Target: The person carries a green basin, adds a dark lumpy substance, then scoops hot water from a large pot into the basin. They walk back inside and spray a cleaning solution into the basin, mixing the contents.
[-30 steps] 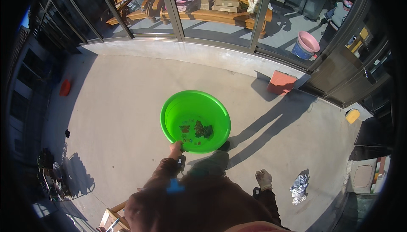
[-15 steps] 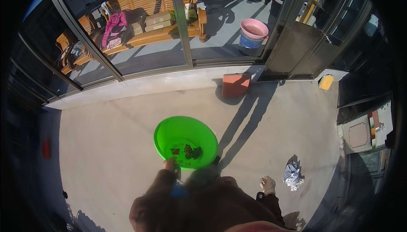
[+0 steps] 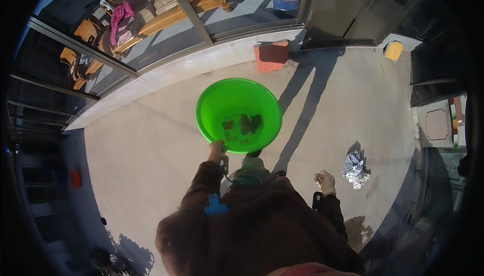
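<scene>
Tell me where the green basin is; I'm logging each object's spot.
In the head view, the green basin is at centre, held out by its near rim in the left hand, above the concrete floor and nearer than the red brick.

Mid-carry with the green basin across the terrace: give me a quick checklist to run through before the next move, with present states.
1. Left hand grips the near rim of the green basin: ok.
2. Basin held by one hand only; right hand hangs free at the side: not ok for a steady carry.
3. Basin level: cannot tell.
4. Contents, dark clumps in a little water, sit low inside: ok.
5. Red brick lies ahead by the sill, apart from the basin: ok.
6. Crumpled bag on the floor to the right, off the path: ok.
</scene>
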Available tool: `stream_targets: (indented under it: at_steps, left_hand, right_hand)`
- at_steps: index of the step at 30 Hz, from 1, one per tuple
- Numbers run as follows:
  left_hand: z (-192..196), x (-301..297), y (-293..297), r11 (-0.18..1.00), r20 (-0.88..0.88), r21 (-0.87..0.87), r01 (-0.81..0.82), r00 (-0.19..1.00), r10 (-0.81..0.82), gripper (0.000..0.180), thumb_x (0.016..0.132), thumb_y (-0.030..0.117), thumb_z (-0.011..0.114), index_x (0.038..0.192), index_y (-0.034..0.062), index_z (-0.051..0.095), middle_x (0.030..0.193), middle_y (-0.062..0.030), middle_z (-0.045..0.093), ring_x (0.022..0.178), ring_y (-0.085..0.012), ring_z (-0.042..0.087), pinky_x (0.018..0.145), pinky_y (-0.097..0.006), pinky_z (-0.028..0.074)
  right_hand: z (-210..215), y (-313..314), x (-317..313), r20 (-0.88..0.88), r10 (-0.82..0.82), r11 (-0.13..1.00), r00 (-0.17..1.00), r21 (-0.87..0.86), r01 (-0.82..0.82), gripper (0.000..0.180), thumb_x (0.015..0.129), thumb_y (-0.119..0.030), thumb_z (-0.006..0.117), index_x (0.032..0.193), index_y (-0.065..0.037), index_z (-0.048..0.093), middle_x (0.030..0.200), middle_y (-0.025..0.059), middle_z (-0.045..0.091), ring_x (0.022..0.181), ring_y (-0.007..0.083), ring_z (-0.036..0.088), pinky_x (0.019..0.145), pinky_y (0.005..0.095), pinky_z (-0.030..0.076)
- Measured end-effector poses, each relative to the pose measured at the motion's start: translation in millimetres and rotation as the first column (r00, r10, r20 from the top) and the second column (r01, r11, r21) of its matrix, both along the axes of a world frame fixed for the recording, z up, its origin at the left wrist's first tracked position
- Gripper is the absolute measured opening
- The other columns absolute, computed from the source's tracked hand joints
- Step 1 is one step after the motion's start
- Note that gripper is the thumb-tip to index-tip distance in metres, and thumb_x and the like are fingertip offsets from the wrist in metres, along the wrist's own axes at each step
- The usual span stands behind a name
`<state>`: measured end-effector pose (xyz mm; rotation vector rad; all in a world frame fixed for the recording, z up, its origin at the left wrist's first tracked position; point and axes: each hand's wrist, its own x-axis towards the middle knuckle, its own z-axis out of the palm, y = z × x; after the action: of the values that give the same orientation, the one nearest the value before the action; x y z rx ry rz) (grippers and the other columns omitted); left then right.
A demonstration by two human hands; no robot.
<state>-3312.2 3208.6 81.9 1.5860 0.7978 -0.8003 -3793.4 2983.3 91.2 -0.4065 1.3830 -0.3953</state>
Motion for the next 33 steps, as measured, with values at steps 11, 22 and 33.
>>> stream_targets:
  at_steps: [11, 22, 33]
  left_hand:
    - [10.5, -85.1, -26.7, 0.999, 0.025, -0.029, 0.028, 0.999, -0.027, 0.021, 0.072, 0.003, 0.063, 0.091, 0.0032, 0.055, 0.093, -0.0094, 0.055, 0.076, -0.0231, 0.058, 0.062, -0.037, 0.053]
    - [-40.4, -86.2, -121.4, 0.791, -0.111, 0.149, 0.593, 0.805, -0.582, 0.020, 0.079, 0.016, 0.059, 0.089, -0.0005, 0.060, 0.081, -0.0121, 0.059, 0.065, -0.0244, 0.057, 0.055, -0.039, 0.049]
    - [-72.2, -161.9, -352.3, 0.757, 0.091, 0.159, 0.633, 0.754, -0.650, 0.013, 0.079, 0.013, 0.053, 0.083, 0.0034, 0.045, 0.064, -0.0090, 0.048, 0.046, -0.0245, 0.048, 0.043, -0.037, 0.047]
  right_hand:
    - [-27.5, 56.0, -214.9, -0.122, -0.408, 0.898, 0.905, 0.129, 0.421, 0.014, 0.087, -0.018, 0.056, 0.090, -0.004, 0.051, 0.068, 0.0120, 0.059, 0.055, 0.0225, 0.058, 0.050, 0.0353, 0.050]
    - [-35.4, 22.8, -244.2, -0.252, -0.643, 0.740, 0.723, 0.041, 0.672, 0.019, 0.085, -0.023, 0.057, 0.086, -0.005, 0.054, 0.071, 0.0118, 0.063, 0.055, 0.0215, 0.061, 0.046, 0.0310, 0.051]
    - [-24.9, -248.2, -268.4, -0.308, -0.393, 0.897, 0.866, 0.079, 0.435, 0.021, 0.085, -0.023, 0.062, 0.098, -0.007, 0.058, 0.081, 0.0111, 0.066, 0.067, 0.0233, 0.065, 0.056, 0.0378, 0.056]
